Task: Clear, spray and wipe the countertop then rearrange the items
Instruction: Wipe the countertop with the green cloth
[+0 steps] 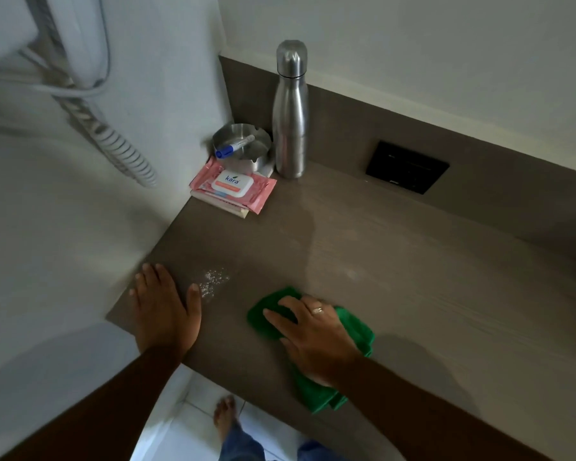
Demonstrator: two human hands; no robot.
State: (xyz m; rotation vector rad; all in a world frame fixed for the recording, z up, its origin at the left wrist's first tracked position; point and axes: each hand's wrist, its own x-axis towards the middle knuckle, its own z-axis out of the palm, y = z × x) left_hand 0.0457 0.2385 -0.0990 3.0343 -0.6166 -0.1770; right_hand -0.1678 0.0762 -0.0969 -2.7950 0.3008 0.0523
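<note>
My right hand point(316, 334) lies flat, pressing a green cloth point(356, 331) onto the grey-brown countertop point(413, 277) near its front edge. My left hand point(162, 307) rests palm down on the counter's front left corner, holding nothing. A patch of small white droplets or specks point(213, 281) sits between the two hands, just right of my left thumb. In the far left corner stand a steel bottle point(290, 111), a steel ashtray point(246, 151) with a blue-capped marker point(233, 146) in it, and a pink wipes pack point(233, 188) on top of thin booklets.
A black socket panel point(408, 166) is set in the backsplash at the right. A white wall phone with a coiled cord point(120, 144) hangs on the left wall. My bare foot point(225, 414) and tiled floor show below the counter's edge.
</note>
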